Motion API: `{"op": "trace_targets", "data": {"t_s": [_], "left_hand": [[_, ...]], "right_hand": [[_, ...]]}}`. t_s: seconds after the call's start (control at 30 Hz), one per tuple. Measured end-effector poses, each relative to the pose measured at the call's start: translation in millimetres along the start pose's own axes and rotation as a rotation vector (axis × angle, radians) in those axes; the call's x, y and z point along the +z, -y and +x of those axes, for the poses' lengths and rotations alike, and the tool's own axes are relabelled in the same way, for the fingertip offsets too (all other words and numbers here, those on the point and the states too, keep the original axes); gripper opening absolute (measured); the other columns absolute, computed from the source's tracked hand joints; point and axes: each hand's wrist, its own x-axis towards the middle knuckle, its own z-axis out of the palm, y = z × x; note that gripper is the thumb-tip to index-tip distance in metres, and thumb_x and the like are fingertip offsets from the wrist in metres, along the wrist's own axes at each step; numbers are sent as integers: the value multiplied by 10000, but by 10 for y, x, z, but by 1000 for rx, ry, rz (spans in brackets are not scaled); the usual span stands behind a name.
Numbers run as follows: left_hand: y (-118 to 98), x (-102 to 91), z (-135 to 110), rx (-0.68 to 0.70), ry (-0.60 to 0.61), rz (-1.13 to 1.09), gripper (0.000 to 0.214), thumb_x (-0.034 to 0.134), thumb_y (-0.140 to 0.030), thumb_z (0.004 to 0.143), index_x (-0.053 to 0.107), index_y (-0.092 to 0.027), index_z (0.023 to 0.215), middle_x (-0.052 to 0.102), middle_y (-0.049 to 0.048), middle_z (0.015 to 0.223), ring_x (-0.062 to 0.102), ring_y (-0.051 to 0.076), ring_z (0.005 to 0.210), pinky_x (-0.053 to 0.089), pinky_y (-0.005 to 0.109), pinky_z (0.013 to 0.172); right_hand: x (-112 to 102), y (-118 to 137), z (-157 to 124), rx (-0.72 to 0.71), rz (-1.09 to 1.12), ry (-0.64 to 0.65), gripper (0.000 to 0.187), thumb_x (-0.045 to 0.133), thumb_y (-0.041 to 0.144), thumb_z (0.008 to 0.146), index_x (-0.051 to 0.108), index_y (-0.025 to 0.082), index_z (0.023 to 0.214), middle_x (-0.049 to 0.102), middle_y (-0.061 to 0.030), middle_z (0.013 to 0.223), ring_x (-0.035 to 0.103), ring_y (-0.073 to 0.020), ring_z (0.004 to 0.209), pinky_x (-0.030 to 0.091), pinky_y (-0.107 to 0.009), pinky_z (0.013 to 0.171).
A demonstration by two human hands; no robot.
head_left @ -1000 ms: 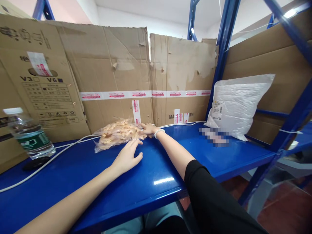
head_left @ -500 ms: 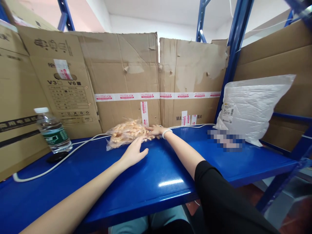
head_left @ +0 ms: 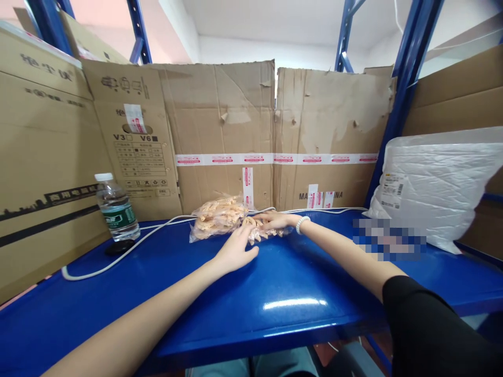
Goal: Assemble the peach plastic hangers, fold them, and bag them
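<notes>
A clear plastic bag (head_left: 218,217) full of tan, strip-like pieces lies at the back of the blue shelf. Just right of it is a second bunch of curved tan pieces (head_left: 257,236), partly in clear plastic; their exact kind I cannot make out. My left hand (head_left: 237,250) reaches to this bunch, fingers stretched and thumb apart, fingertips touching its near left side. Over the top and right side of the bunch rests my right hand (head_left: 277,221), wearing a white beaded bracelet, its fingers extended. Part of the bunch is hidden beneath the hands.
On the left stands a water bottle (head_left: 117,209) beside a flat black object (head_left: 120,247) and a white cable (head_left: 94,273). Cardboard (head_left: 220,131) walls the back. A white plastic-wrapped pack (head_left: 436,183) stands right, behind a blurred-out patch (head_left: 389,240).
The view has turned left, so everything sits farther right in the picture. My right hand has shifted right relative to the bag, and more of the curved tan pieces show between the hands.
</notes>
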Motion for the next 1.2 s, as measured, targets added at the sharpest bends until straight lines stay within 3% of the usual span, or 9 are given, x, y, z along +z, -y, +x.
{"op": "trace_targets", "data": {"t_s": [0.27,0.37,0.5,0.6,0.7,0.83,0.93,1.1,1.2], "left_hand": [[-367,-409,-316,7,200,-46,392,568,-299,785,540,-201,1163,653,69,1015,636,247,877,520,373,792],[-500,-644,-460,70,311,-89,343,617,-387,787,602,-237,1096,654,45,1047,614,242,947,494,360,855],[-371,-741,-570,-24,69,-68,260,505,-372,885,606,-220,1070,657,37,1021,605,203,901,495,332,811],[-203,-692,-557,-10,-36,-40,288,448,-363,920,570,-216,1136,629,52,1151,584,216,1029,470,353,906],[-159,-633,-487,102,-3,6,294,407,-348,943,536,-210,1169,593,67,1205,530,227,1137,410,384,999],[-231,-611,-404,128,-191,87,161,444,-312,899,525,-181,946,581,65,976,545,215,961,451,381,896],[-231,-610,-357,97,-258,35,181,483,-295,854,509,-186,996,578,66,1009,555,212,960,467,378,887],[-120,-588,-276,195,188,-71,501,517,-400,889,434,-267,1364,382,66,1497,341,283,1372,276,481,1126],[-36,-543,-282,208,404,-88,605,624,-461,818,442,-349,1384,328,10,1536,261,309,1419,216,522,1146]], "right_hand": [[180,655,-672,-168,4,-71,650,541,540,863,431,209,1411,508,-144,1337,451,-306,1223,314,-503,1053],[226,898,-829,-345,97,-85,727,567,558,846,370,192,1442,323,-152,1494,312,-295,1358,283,-474,1101],[175,990,-797,-527,188,-153,686,464,555,912,275,231,1486,75,-83,1596,110,-264,1451,182,-469,1156],[43,992,-849,-457,276,-359,509,313,495,987,377,249,1428,312,-89,1523,260,-246,1403,222,-500,1134],[-95,1062,-1099,-454,304,-352,387,321,393,1009,558,205,1251,600,-92,1225,528,-212,1152,385,-449,1026],[-187,1257,-1566,-480,197,-306,300,384,289,992,624,179,1134,609,-98,1138,532,-198,1080,418,-396,969],[-184,1393,-1815,-446,113,-266,303,396,201,960,591,201,1192,582,-104,1196,510,-204,1112,403,-388,978],[-45,1504,-1996,-480,-38,-66,321,359,142,903,620,240,1062,640,-60,836,562,-197,799,469,-363,792],[-7,1575,-2073,-516,-116,-178,290,348,155,899,624,222,957,615,-72,743,555,-218,742,481,-365,699]]}}
